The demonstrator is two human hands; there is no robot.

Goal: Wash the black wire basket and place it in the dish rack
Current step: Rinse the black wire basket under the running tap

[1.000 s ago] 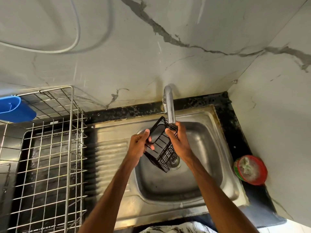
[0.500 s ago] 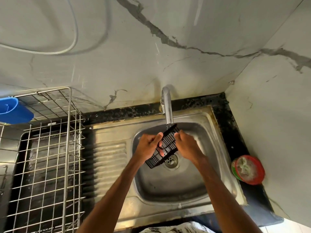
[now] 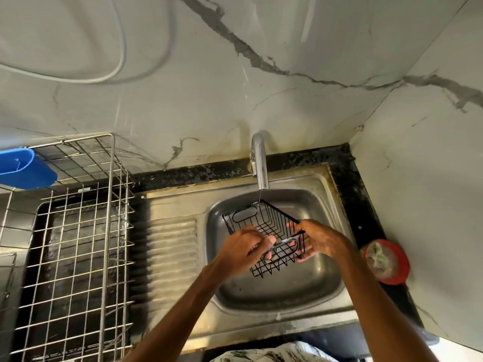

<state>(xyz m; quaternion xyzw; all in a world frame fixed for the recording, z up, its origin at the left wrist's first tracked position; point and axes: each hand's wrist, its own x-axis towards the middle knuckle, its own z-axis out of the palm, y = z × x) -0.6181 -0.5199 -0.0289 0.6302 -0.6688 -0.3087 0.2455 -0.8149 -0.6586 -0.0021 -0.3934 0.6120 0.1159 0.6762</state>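
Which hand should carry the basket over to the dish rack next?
Probably left: the left hand grips the basket on the side nearer the dish rack; the right hand is farther.

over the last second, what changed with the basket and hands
The black wire basket was rotated from edge-on to open side up under the faucet. Both the left hand and right hand kept gripping its near end; sink and dish rack unchanged.

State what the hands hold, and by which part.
The black wire basket: left hand grips its near end, right hand its right side.
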